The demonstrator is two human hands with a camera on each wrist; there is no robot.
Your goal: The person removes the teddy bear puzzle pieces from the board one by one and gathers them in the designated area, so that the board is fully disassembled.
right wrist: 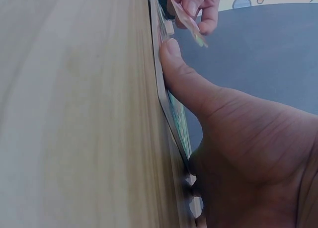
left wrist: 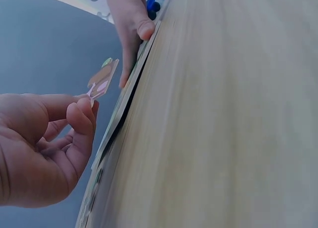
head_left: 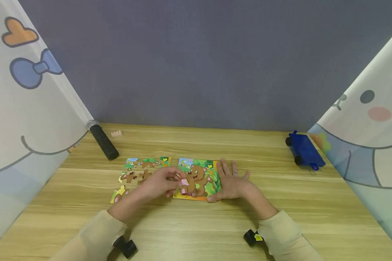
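My left hand [head_left: 161, 183] pinches a small jigsaw piece [left wrist: 103, 81] between thumb and fingers. The piece shows brown and pink print and is raised above the puzzle board [head_left: 196, 198], tilted in the left wrist view. A brown bear on green and orange ground is pictured on the board. With fingers spread, my right hand [head_left: 233, 184] rests along the board's right edge; its thumb [right wrist: 181, 69] lies at the near edge. Loose jigsaw pieces [head_left: 128, 176] lie left of the board, partly hidden by my left hand.
A black microphone [head_left: 103, 141] lies at the back left, with a small pink toy brick [head_left: 116, 133] beside it. At the back right sits a blue wheeled toy [head_left: 305, 150]. A grey panel [head_left: 196, 65] closes off the far side of the wooden table [head_left: 196, 232].
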